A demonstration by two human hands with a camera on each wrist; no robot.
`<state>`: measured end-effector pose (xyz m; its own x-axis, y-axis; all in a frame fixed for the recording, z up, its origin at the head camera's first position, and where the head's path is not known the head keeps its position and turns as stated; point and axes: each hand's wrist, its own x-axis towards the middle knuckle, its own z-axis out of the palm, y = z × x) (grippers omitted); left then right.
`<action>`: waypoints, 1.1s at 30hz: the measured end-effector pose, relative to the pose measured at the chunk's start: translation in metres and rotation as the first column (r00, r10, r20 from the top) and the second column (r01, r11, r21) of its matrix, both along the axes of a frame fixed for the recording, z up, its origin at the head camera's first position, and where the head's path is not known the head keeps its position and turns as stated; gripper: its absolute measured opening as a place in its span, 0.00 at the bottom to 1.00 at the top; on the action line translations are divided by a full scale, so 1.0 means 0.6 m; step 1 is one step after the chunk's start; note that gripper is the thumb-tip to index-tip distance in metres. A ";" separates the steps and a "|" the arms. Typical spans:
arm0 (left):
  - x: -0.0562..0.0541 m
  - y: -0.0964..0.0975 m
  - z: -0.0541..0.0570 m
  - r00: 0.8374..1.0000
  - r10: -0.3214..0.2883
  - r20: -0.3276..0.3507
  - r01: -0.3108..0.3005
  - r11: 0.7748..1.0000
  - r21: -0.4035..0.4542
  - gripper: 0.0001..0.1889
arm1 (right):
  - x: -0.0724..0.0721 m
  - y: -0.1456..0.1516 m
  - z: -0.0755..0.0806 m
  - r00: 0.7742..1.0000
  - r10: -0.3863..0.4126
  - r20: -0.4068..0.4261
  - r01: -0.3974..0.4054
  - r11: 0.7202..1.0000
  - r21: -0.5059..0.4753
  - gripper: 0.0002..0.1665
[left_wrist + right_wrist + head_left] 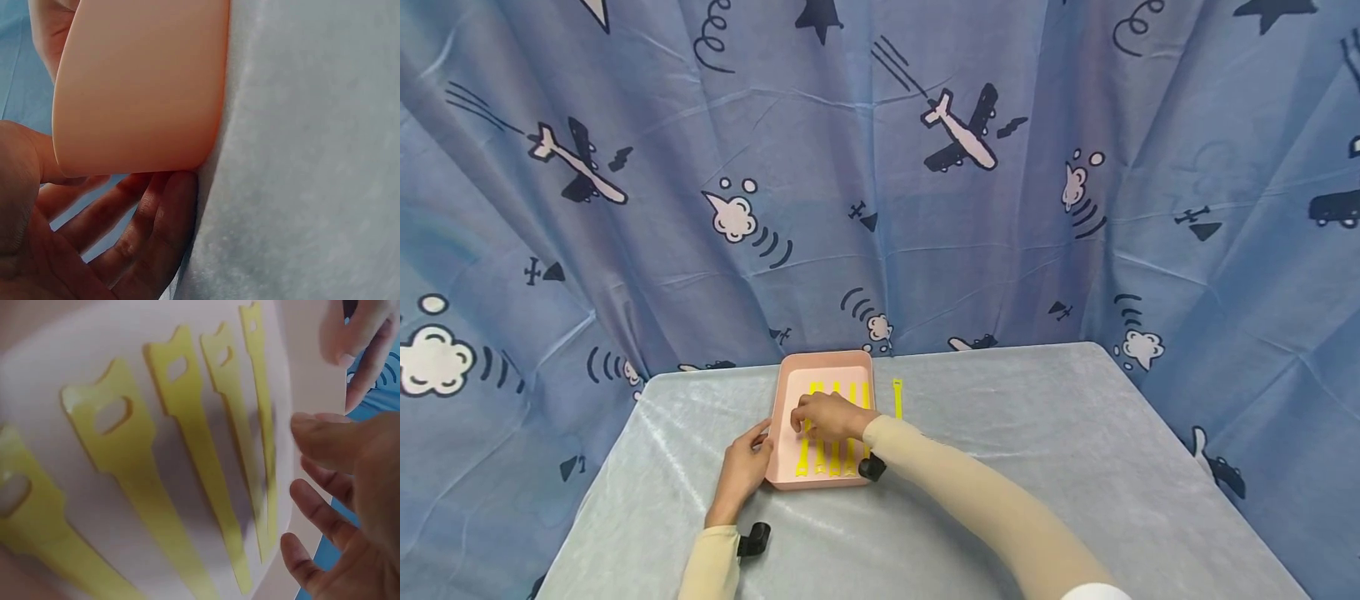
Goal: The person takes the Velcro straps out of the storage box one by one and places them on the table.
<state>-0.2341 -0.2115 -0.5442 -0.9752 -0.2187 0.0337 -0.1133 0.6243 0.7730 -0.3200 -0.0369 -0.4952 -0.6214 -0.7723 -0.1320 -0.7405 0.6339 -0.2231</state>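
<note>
Grey cloth bears a pink tray [790, 367] steadied by the relaxed left hand [743, 468], its yellow straps [835, 454] lengthwise under loose right fingers [808, 414].

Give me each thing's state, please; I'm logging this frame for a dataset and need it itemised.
Pink tray: flat on the table, open-topped, holding yellow straps.
Yellow straps in the tray: lying flat, side by side, unfastened.
Lone yellow strap: flat on the table, right of the tray.
Left hand: fingers straight, resting against the tray's left edge.
Right hand: over the tray's straps, fingers relaxed, gripping nothing.
Table cloth: spread flat.

right hand [823, 414] hides strap [835, 442] middles | tray [144, 81] cut off at top edge
</note>
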 end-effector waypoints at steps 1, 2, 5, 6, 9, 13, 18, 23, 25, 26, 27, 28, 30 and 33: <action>-0.001 0.000 0.000 1.000 -0.001 -0.002 0.001 1.000 0.002 0.23 | -0.001 -0.001 -0.001 1.000 0.014 -0.015 -0.014 1.000 0.010 0.09; -0.001 -0.001 0.000 1.000 -0.003 -0.003 0.003 1.000 0.003 0.23 | -0.002 -0.001 -0.002 0.999 0.024 -0.025 -0.023 1.000 0.018 0.09; -0.002 -0.002 0.000 1.000 -0.006 -0.003 0.006 1.000 0.004 0.23 | -0.004 -0.002 -0.004 0.999 0.035 -0.033 -0.034 0.999 0.032 0.09; -0.002 -0.002 0.000 1.000 -0.005 -0.004 0.005 1.000 0.003 0.23 | -0.005 -0.003 -0.005 0.999 0.036 -0.032 -0.035 0.999 0.038 0.09; 0.000 -0.001 0.001 1.000 -0.003 0.000 0.003 1.000 0.007 0.23 | -0.006 -0.004 -0.007 0.999 0.038 -0.031 -0.037 0.998 0.054 0.09; 0.002 0.001 0.002 1.000 -0.009 0.004 0.009 1.000 0.023 0.23 | -0.008 -0.006 -0.012 0.998 0.051 -0.045 -0.048 0.996 0.078 0.10; 0.002 0.003 0.000 1.000 -0.011 0.001 0.011 1.000 0.023 0.23 | -0.011 -0.009 -0.019 0.995 0.065 -0.075 -0.057 0.992 0.108 0.11; -0.001 0.002 0.000 1.000 -0.012 -0.003 0.012 1.000 0.025 0.23 | -0.014 -0.013 -0.021 0.993 0.072 -0.094 -0.059 0.990 0.130 0.11; -0.001 0.001 0.000 1.000 -0.010 -0.003 0.010 1.000 0.026 0.23 | -0.014 -0.015 -0.021 0.989 0.085 -0.118 -0.068 0.987 0.146 0.10; -0.001 0.000 0.001 1.000 -0.010 -0.002 0.010 1.000 0.024 0.23 | -0.014 -0.017 -0.020 0.987 0.093 -0.130 -0.073 0.986 0.151 0.09; -0.001 0.000 0.000 1.000 -0.011 -0.003 0.011 1.000 0.022 0.23 | -0.014 -0.019 -0.020 0.985 0.099 -0.142 -0.077 0.985 0.157 0.09; 0.000 -0.001 0.001 1.000 -0.011 -0.003 0.011 1.000 0.022 0.22 | -0.013 -0.021 -0.020 0.982 0.109 -0.156 -0.082 0.983 0.166 0.08; 0.000 -0.002 0.001 1.000 -0.011 -0.002 0.011 1.000 0.021 0.22 | -0.011 -0.026 -0.020 0.977 0.123 -0.174 -0.091 0.979 0.184 0.07; 0.001 -0.002 0.001 1.000 -0.009 -0.001 0.009 1.000 0.016 0.23 | -0.010 -0.033 -0.021 0.969 0.149 -0.198 -0.107 0.972 0.211 0.06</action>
<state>-0.2336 -0.2130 -0.5434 -0.9771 -0.2104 0.0307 -0.1072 0.6126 0.7831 -0.3260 -0.0566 -0.5078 -0.5492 -0.8190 -0.1659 -0.8349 0.5463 0.0670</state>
